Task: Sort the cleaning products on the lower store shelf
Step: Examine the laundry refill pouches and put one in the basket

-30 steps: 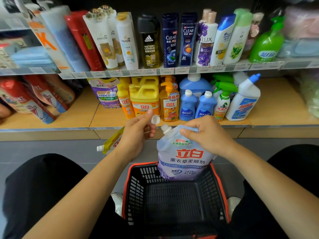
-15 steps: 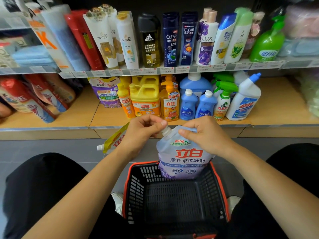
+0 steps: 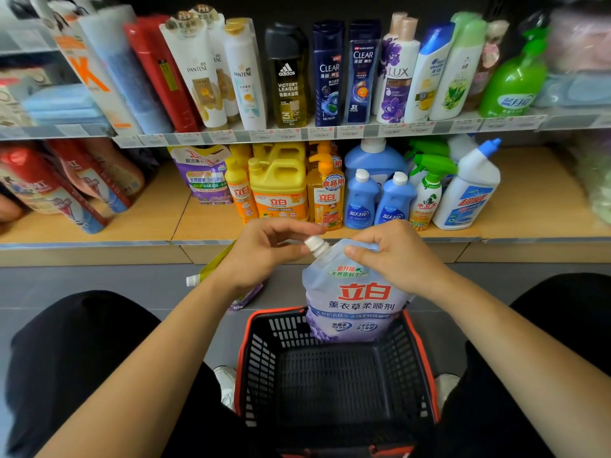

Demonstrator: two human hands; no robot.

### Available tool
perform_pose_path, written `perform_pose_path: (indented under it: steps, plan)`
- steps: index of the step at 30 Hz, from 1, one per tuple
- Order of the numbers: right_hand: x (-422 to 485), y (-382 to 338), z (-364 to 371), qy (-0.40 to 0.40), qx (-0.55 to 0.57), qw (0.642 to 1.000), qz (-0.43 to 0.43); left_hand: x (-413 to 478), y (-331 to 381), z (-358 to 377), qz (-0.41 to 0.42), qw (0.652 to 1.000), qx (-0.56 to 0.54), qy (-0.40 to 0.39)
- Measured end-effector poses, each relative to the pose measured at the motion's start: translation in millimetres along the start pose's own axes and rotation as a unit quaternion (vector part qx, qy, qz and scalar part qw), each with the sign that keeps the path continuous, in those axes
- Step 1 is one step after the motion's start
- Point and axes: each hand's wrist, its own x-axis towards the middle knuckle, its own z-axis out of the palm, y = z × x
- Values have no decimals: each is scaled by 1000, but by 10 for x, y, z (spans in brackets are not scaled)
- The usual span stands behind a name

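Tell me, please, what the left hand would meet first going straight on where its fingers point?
Probably the white cap on the softener pouch, just ahead of its fingers; depth is unclear.

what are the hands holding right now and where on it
The right hand grips the pouch by its top edge, over the basket. The left hand pinches the white cap at the pouch's top corner.

Shop; price-tagged shelves [image 3: 330,132] of toiletries
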Motion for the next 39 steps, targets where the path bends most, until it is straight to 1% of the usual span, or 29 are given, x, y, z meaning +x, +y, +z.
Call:
perform_pose_path:
  steps: [3,5,7,9,11,14,15,16,18,20,21,24,26,29,31,34,35,39]
  plan:
    - [7,-2,7,5,-1,1000,-4,-2,-25,-8,-1,999,-43,-2]
    - [14,-2,13,4,0,1000,-6,2,-20,42,-21,997,-70,29]
    - [19,4,21,3,-1,1000,-6,10,-20,114,-38,996,-39,68]
    - [21,9,25,4,1,1000,-3,19,-36,160,-37,995,5,94]
    - [19,1,26,4,6,1000,2,18,-50,147,-30,995,30,88]
    - [17,-13,29,3,10,1000,9,-1,-57,21,-29,999,-6,17]
    - [19,-14,30,3,9,1000,9,0,-65,-12,-22,1000,0,0]
    - [18,-14,30,3,7,1000,8,1,-59,-17,-23,1000,10,0]
    - [17,-17,32,4,6,1000,7,15,-47,26,-35,998,36,47]
    - [15,-16,31,3,7,1000,6,22,-52,77,-24,991,87,98]
    - [15,-13,32,3,7,1000,6,16,-77,70,-5,989,105,100]
    - [19,-10,36,5,6,1000,6,-8,-55,24,24,997,56,56]
    - [21,-11,40,5,6,1000,4,-3,-20,22,13,996,49,75]
    - [30,-2,41,0,4,1000,0,14,-44,81,-7,987,116,115]
    - [30,3,34,0,6,1000,0,7,-80,95,-1,986,130,100]
    - [30,3,31,2,7,1000,4,0,-72,45,-10,995,84,48]
    - [33,0,33,0,3,1000,3,0,-69,39,-11,995,86,45]
    - [41,-18,37,-6,2,1000,4,21,-97,103,-9,988,108,109]
